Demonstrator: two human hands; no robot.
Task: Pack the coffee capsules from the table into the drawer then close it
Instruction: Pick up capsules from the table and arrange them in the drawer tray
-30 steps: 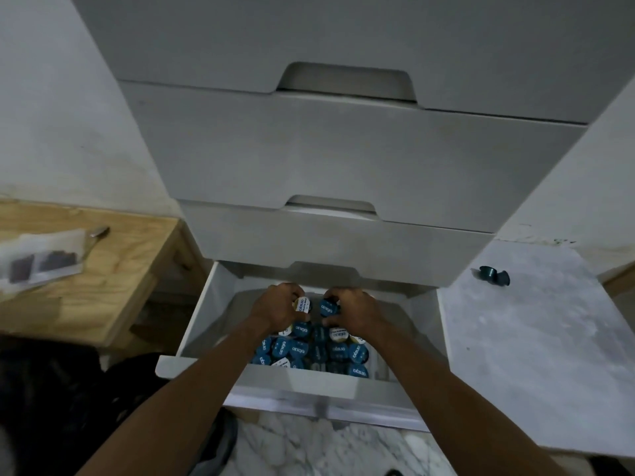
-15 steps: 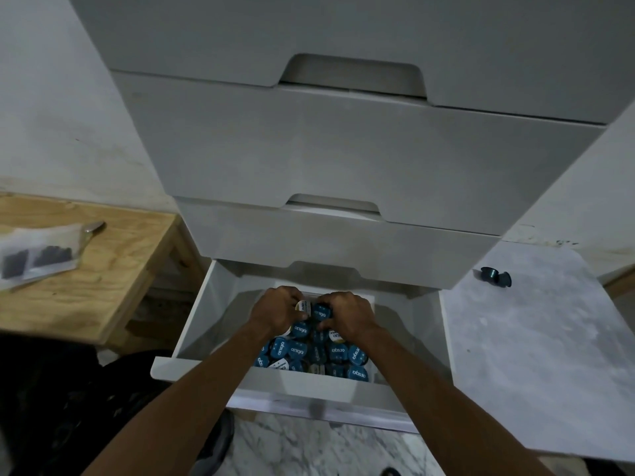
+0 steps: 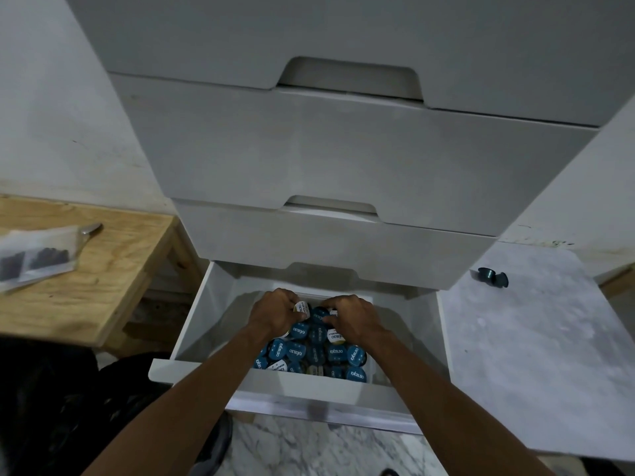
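Both grips curled shut on capsules: left hand (image 3: 275, 312) pinching a white-lidded one, right hand (image 3: 354, 317) bunched on the heap of blue coffee capsules (image 3: 312, 352) in the open bottom drawer (image 3: 206, 310). Piled high enough, probably, to jam under the drawer above on closing. Farther right, easily forgotten: two stray capsules (image 3: 491, 277) on the marble surface (image 3: 536, 355).

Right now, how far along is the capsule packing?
Mostly done: a pile of blue-lidded capsules already sits in the open bottom drawer. In hand: left hand and right hand are placing capsules at the back. Left: one dark capsule on the marble table, then closing.
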